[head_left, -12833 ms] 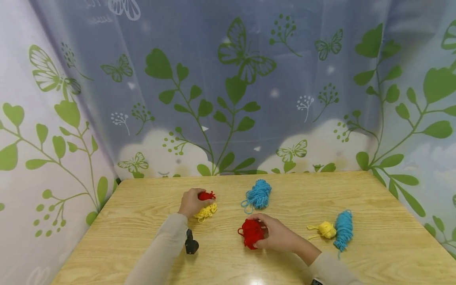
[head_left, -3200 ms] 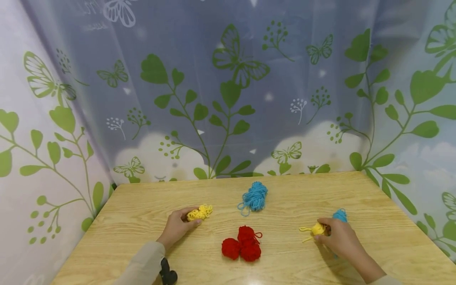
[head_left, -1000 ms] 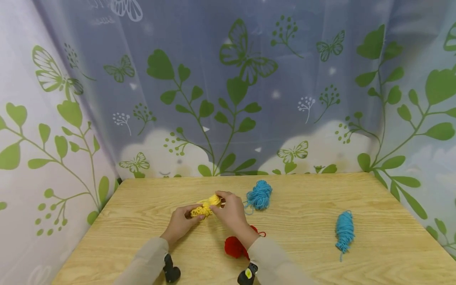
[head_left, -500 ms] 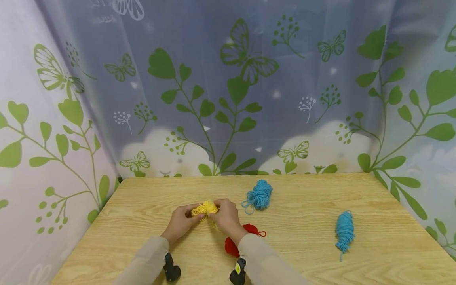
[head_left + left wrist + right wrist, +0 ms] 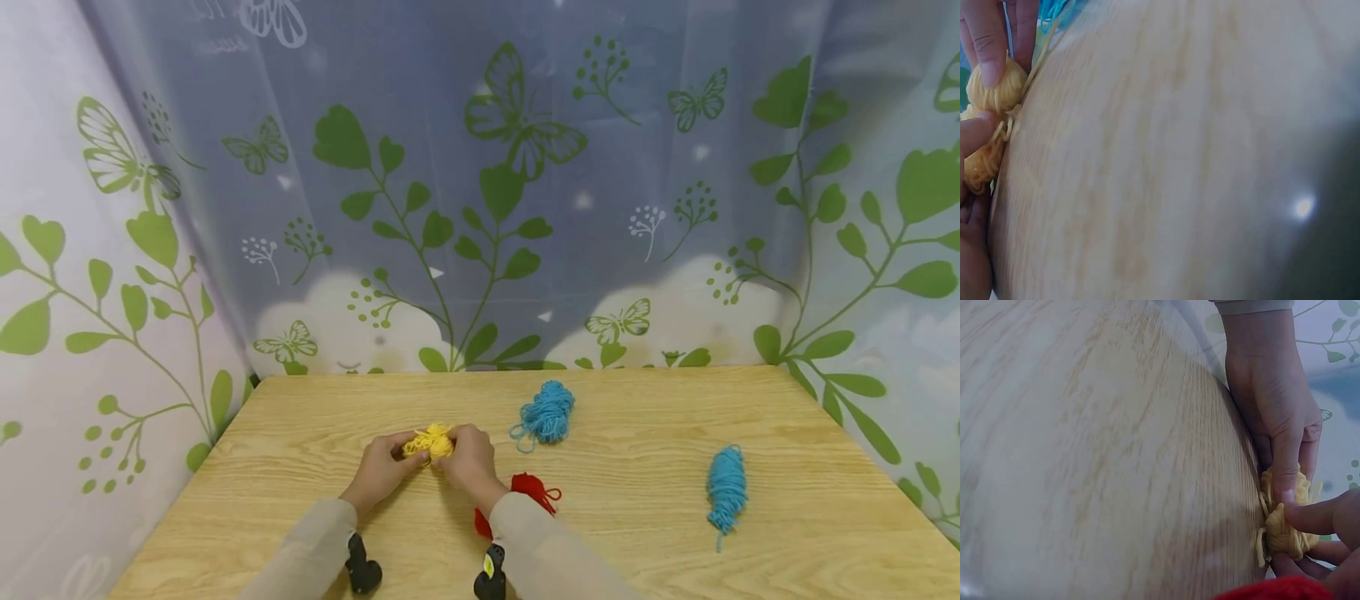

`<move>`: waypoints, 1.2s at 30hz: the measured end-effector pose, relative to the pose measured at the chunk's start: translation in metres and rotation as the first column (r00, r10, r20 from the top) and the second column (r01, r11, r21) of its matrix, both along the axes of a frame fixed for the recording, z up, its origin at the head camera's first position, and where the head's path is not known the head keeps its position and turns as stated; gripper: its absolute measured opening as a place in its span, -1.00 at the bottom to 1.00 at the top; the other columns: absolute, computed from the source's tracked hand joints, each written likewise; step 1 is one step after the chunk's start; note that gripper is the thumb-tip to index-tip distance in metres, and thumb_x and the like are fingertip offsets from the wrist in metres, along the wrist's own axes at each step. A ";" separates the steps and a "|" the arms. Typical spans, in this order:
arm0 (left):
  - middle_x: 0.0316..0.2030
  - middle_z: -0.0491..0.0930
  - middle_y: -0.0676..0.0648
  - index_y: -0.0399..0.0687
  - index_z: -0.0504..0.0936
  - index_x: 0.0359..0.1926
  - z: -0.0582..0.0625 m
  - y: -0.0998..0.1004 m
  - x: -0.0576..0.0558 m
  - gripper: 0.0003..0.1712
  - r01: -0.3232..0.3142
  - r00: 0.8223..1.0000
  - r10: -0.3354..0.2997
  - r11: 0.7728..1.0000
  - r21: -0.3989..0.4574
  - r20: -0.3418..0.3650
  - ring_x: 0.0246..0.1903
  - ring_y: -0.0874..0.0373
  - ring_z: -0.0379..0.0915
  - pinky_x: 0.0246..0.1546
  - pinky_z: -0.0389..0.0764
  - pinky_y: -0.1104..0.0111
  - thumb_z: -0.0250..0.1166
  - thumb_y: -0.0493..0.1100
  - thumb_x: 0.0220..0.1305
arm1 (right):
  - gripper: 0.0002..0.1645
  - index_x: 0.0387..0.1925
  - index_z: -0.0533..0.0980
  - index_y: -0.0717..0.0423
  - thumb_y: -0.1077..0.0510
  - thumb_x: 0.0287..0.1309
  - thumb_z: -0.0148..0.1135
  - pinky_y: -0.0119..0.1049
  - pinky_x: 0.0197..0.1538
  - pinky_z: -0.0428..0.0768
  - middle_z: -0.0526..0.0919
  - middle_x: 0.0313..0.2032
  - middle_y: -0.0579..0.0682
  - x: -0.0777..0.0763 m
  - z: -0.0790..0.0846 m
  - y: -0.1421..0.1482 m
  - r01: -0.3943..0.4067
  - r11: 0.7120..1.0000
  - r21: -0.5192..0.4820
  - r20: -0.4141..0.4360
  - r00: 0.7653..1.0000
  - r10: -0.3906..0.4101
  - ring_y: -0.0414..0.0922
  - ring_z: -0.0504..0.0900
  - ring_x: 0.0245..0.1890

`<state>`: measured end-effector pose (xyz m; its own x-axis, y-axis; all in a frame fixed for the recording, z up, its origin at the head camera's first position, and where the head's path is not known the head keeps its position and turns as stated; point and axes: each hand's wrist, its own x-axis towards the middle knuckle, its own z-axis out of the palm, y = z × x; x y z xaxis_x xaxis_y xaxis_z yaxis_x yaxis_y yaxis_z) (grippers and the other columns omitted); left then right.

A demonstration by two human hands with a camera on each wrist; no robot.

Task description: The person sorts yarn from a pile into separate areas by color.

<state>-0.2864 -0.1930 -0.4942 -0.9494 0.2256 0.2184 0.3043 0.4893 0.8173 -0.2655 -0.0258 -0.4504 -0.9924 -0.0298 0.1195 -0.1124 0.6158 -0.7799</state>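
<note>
Centre, below middle of frame: left hand (image 5: 381,471), thumb and fingers partly closed, gripping looped yellow bundle (image 5: 417,445). Bundle meets yellow ball (image 5: 441,445); pair runs roughly left to right (ball alone: no clear axis). Right hand (image 5: 472,462), thumb and fingers pinching ball. Lower centre: red yarn (image 5: 529,487), part-hidden by right sleeve (image 5: 536,533). Above: blue skein (image 5: 549,412), loop pointing lower left. Lower right: second blue skein (image 5: 727,483), long axis near-vertical in frame.

Back: hanging blue-grey fabric curtain (image 5: 570,250) printed with green leafy stems, butterflies and white clouds
Left side: pale lilac-white leaf-printed curtain (image 5: 105,283)
Right side: pale blue leaf-printed curtain (image 5: 885,250)
Furniture: wide light-brown wood-grain tabletop (image 5: 630,517)
Light: small white glare (image 5: 1304,207) on the tabletop
</note>
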 end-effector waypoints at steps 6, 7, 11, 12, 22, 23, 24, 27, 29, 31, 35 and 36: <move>-0.31 0.64 -0.05 -0.23 0.66 -0.01 0.000 -0.001 0.000 -0.67 0.019 1.000 -0.019 1.000 -0.012 0.001 -0.43 0.28 0.31 -0.39 0.39 0.49 0.35 -0.19 0.22 | -0.52 -0.14 0.64 0.34 0.28 -0.21 0.56 -0.04 -0.05 0.59 0.67 -0.16 0.19 0.002 0.002 -0.002 0.025 0.999 -0.020 0.015 1.000 -0.024 0.12 0.62 -0.11; -0.34 0.62 -0.04 -0.23 0.66 -0.01 0.000 -0.001 0.000 -0.67 0.018 1.000 -0.018 1.000 -0.014 0.003 -0.44 0.29 0.30 -0.40 0.38 0.50 0.35 -0.19 0.22 | -0.52 -0.14 0.64 0.34 0.28 -0.21 0.56 -0.04 -0.05 0.59 0.67 -0.16 0.19 0.002 0.002 -0.002 0.025 0.999 -0.023 0.017 1.000 -0.025 0.12 0.62 -0.11; -0.38 0.60 -0.02 -0.25 0.66 0.00 0.001 -0.001 0.000 -0.66 0.019 1.000 -0.019 1.000 -0.005 0.011 -0.47 0.30 0.27 -0.43 0.35 0.50 0.35 -0.20 0.22 | -0.51 -0.13 0.64 0.35 0.29 -0.21 0.55 -0.05 -0.06 0.59 0.67 -0.17 0.20 0.003 0.002 -0.001 0.031 0.999 -0.033 0.013 0.999 -0.031 0.12 0.62 -0.12; -0.39 0.59 -0.02 -0.24 0.66 -0.01 0.001 -0.001 0.000 -0.66 0.016 1.000 -0.016 1.000 -0.003 0.011 -0.48 0.30 0.27 -0.43 0.34 0.50 0.35 -0.19 0.22 | -0.51 -0.13 0.64 0.35 0.29 -0.21 0.55 -0.05 -0.06 0.60 0.68 -0.17 0.20 0.003 0.002 -0.001 0.033 0.999 -0.033 0.011 0.999 -0.033 0.12 0.62 -0.12; -0.09 0.67 -0.10 -0.20 0.67 0.02 0.000 0.000 0.000 -0.66 -0.010 1.000 0.009 1.000 0.014 0.026 -0.29 0.28 0.42 -0.24 0.48 0.48 0.34 -0.20 0.22 | -0.50 -0.13 0.64 0.34 0.28 -0.23 0.56 -0.08 -0.09 0.60 0.69 -0.20 0.17 0.003 0.001 0.001 0.041 0.999 -0.036 0.005 0.999 -0.040 0.08 0.64 -0.15; -0.08 0.66 -0.10 -0.19 0.67 0.02 0.001 0.000 0.000 -0.66 -0.015 0.999 0.014 1.000 0.017 0.032 -0.27 0.27 0.43 -0.23 0.48 0.48 0.35 -0.19 0.22 | -0.49 -0.13 0.64 0.34 0.27 -0.22 0.56 -0.08 -0.09 0.60 0.70 -0.20 0.17 0.003 0.001 0.001 0.037 0.999 -0.036 0.004 0.999 -0.037 0.08 0.64 -0.15; -0.08 0.66 -0.10 -0.18 0.67 0.02 0.001 0.001 0.000 -0.65 -0.020 0.999 0.019 1.000 0.018 0.038 -0.27 0.27 0.42 -0.23 0.48 0.48 0.35 -0.19 0.22 | -0.49 -0.12 0.64 0.35 0.27 -0.22 0.56 -0.07 -0.09 0.60 0.70 -0.20 0.18 0.003 0.002 0.002 0.033 0.999 -0.038 0.003 0.999 -0.033 0.09 0.64 -0.15; -0.06 0.66 -0.09 -0.17 0.66 0.03 0.001 0.001 0.000 -0.64 -0.023 0.998 0.022 1.000 0.017 0.051 -0.28 0.26 0.41 -0.23 0.47 0.48 0.36 -0.17 0.21 | -0.49 -0.12 0.64 0.35 0.26 -0.20 0.55 -0.06 -0.08 0.60 0.70 -0.20 0.17 0.004 0.003 0.004 0.019 0.999 -0.041 0.003 1.000 -0.019 0.08 0.64 -0.15; -0.07 0.66 -0.09 -0.18 0.66 0.03 0.001 0.001 0.000 -0.64 -0.018 0.998 0.017 1.000 0.018 0.054 -0.31 0.25 0.39 -0.25 0.46 0.48 0.35 -0.17 0.21 | -0.50 -0.12 0.64 0.35 0.25 -0.19 0.55 -0.05 -0.08 0.60 0.70 -0.20 0.18 0.004 0.004 0.005 0.008 0.999 -0.037 0.003 1.000 -0.008 0.08 0.64 -0.14; -0.08 0.66 -0.10 -0.18 0.65 0.04 0.001 0.001 0.001 -0.63 -0.015 0.998 0.014 1.000 0.020 0.057 -0.34 0.25 0.37 -0.29 0.44 0.48 0.35 -0.17 0.22 | -0.50 -0.11 0.63 0.36 0.23 -0.17 0.55 -0.05 -0.08 0.60 0.70 -0.18 0.18 0.004 0.005 0.006 -0.005 1.000 -0.026 0.005 1.000 0.005 0.10 0.64 -0.13; -0.13 0.67 -0.07 -0.16 0.66 0.05 0.001 0.001 0.001 -0.63 -0.027 0.997 0.026 0.999 0.019 0.066 -0.39 0.25 0.33 -0.33 0.41 0.48 0.35 -0.18 0.21 | -0.44 -0.06 0.60 0.41 0.21 -0.14 0.54 -0.03 -0.03 0.59 0.67 -0.11 0.24 0.005 0.009 0.010 -0.038 0.999 0.000 -0.004 0.999 0.038 0.15 0.62 -0.06; -0.15 0.67 -0.05 -0.16 0.66 0.05 0.001 0.001 0.001 -0.63 -0.031 0.997 0.030 0.999 0.018 0.067 -0.40 0.24 0.32 -0.34 0.40 0.48 0.35 -0.19 0.21 | -0.42 -0.04 0.59 0.42 0.20 -0.13 0.54 -0.02 -0.02 0.59 0.67 -0.09 0.25 0.005 0.011 0.011 -0.046 0.999 0.004 -0.007 0.999 0.046 0.16 0.61 -0.05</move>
<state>-0.2856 -0.1915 -0.4929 -0.9685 0.1924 0.1581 0.2336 0.4818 0.8446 -0.2606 -0.0145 -0.4397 -0.9891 -0.0759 0.1260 -0.1459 0.6125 -0.7769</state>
